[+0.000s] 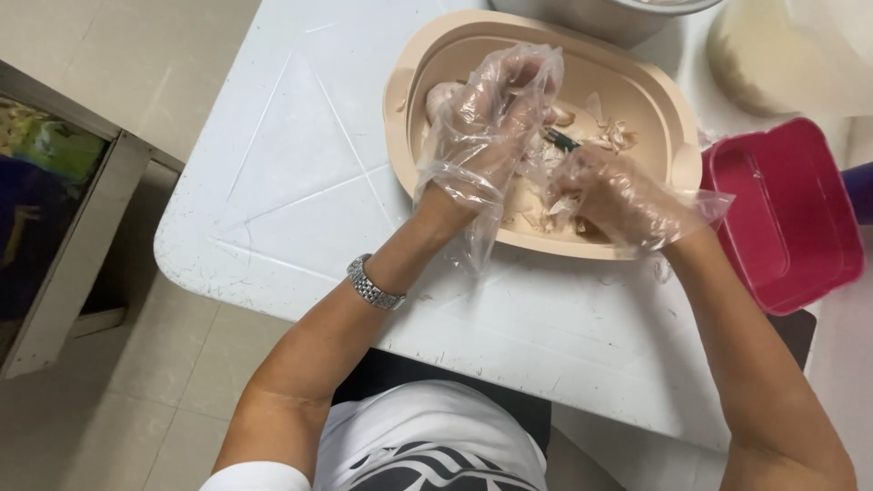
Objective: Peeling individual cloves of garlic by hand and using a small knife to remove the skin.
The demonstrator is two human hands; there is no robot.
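The garlic cloves [615, 136] lay inside a beige oval plastic basin [675, 109], together with many thin, pale peels spread over its bottom. Some cloves looked whitish and peeled, but the single pieces were small and partly hidden by the hands, so I could not count them. The basin stood on a white plastic table [300, 155], near its far edge.

The left hand [486, 118], in a loose transparent disposable glove, was over the middle of the basin with the fingers bent inward around something pale; what exactly it held was not clear through the wrinkled plastic. The right hand [611, 195], also in a transparent glove, was closed around a small knife [560, 139] with a dark blade, whose tip pointed toward the left hand. The two hands were very close, almost touching. A silver metal wristwatch [374, 283] sat on the left wrist.

Just to the right of the basin stood a red rectangular plastic container [789, 214], its rim near the basin's rim. Behind the basin, the lower part of a metal bowl [600, 16] was visible at the top edge. At the top right corner was a round, pale, translucent bag or tub [759, 55]; its content could not be told. The table surface showed raised diagonal lines and some small scratches and bits of peel.
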